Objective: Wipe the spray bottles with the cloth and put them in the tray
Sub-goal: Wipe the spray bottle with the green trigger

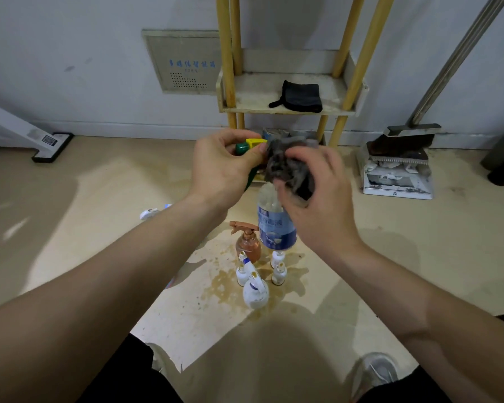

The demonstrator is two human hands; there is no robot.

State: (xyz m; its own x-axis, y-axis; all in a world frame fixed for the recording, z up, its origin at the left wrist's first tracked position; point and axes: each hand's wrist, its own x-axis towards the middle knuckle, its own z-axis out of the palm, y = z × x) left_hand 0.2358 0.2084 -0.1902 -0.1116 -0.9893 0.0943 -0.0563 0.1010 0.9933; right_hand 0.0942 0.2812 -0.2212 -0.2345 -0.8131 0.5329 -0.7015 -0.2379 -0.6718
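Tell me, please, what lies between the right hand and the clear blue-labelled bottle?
A crumpled grey cloth, gripped by the right hand against the bottle, in the head view.

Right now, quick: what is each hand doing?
Left hand: closed, gripping the green-and-yellow plastic spray head of the clear blue-labelled bottle.
Right hand: closed, holding the crumpled grey cloth against that bottle.

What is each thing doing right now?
Blue-label bottle: held up.
Grey cloth: bunched up.
Left hand: grips bottle's green sprayer.
Right hand: holds cloth against bottle.
Brown spray bottle: upright on floor.
White spray bottle: upright.
Black cloth: folded on shelf.
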